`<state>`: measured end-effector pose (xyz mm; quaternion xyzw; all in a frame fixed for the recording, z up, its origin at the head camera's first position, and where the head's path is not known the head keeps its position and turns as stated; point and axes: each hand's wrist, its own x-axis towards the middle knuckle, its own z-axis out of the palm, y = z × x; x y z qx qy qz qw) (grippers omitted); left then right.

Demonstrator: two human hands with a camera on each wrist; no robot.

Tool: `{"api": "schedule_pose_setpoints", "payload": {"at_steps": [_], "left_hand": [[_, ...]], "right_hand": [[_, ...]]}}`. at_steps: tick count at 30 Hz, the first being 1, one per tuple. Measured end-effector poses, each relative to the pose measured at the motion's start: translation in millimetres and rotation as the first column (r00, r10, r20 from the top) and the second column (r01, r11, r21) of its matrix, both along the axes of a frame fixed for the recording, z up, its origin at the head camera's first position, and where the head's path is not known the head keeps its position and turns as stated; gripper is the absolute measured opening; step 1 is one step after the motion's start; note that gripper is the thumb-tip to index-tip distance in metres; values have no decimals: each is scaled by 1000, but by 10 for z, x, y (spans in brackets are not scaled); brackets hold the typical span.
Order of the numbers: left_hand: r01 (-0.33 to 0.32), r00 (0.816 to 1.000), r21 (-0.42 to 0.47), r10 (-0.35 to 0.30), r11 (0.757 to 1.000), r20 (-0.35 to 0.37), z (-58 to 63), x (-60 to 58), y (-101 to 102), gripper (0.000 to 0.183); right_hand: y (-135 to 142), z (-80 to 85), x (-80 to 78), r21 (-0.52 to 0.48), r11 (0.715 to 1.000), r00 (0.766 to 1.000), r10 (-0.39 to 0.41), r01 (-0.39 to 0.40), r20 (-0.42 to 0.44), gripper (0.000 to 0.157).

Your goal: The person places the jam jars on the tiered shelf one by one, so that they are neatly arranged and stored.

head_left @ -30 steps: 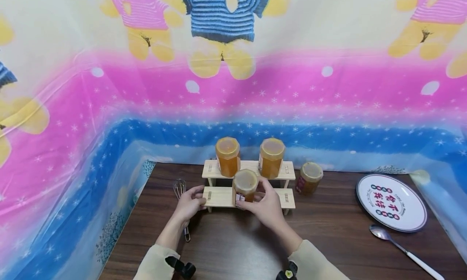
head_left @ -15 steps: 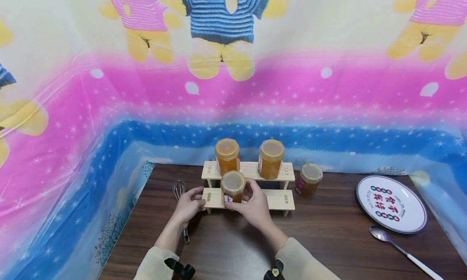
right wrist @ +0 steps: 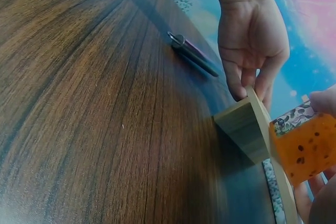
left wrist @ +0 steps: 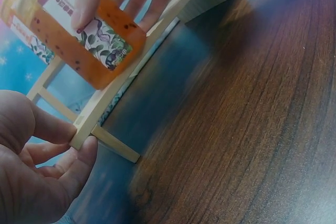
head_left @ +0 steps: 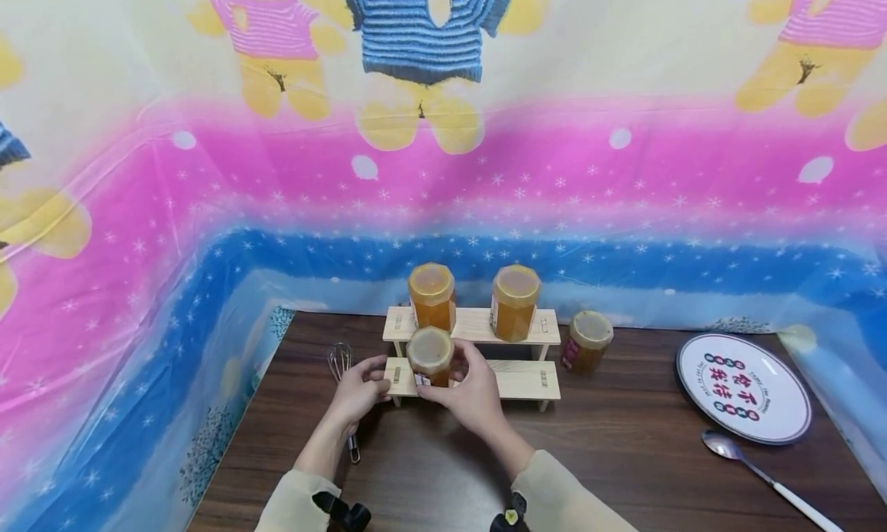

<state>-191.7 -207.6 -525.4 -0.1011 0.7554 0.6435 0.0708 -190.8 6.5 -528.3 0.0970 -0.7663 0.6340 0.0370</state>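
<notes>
My right hand (head_left: 472, 387) grips a jar (head_left: 431, 355) of orange preserve with dark specks, thumb across its label. The jar stands upright at the left part of the front, lower step of a pale wooden two-tier rack (head_left: 527, 380). With thumb and fingers, my left hand (head_left: 359, 393) pinches the left end of that lower step; the left wrist view shows the thumb above the board (left wrist: 90, 120) and a finger beneath it. Behind, on the upper step, stand two amber jars, one at left (head_left: 433, 299) and one at right (head_left: 516, 304).
Right of the rack another jar (head_left: 589, 341) stands on the dark wooden table (head_left: 610, 455). Farther right lie a white plate (head_left: 744, 386) with red lettering and a spoon (head_left: 769, 476). A whisk (head_left: 342, 357) lies left of the rack, partly behind my left hand.
My right hand has shifted the jar leftward along the lower step, from about its middle to its left part. My left hand keeps its hold on the rack's end.
</notes>
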Motion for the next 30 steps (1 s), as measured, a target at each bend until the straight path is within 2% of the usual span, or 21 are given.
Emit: {"api": "schedule_pose_setpoints", "payload": {"at_steps": [9, 18, 30], "left_hand": [[3, 1000, 4, -3, 1000, -2, -7, -9, 11, 59], [9, 1000, -7, -8, 1000, 1, -23, -15, 3, 60], [17, 1000, -12, -17, 1000, 2, 11, 7, -12, 60]], "right_hand": [[-14, 17, 2, 1, 1000, 1000, -13, 13, 22, 77], [-3, 49, 17, 10, 1000, 999, 17, -18, 39, 81], [142, 42, 145, 34, 999, 1000, -6, 5, 29, 79]]}}
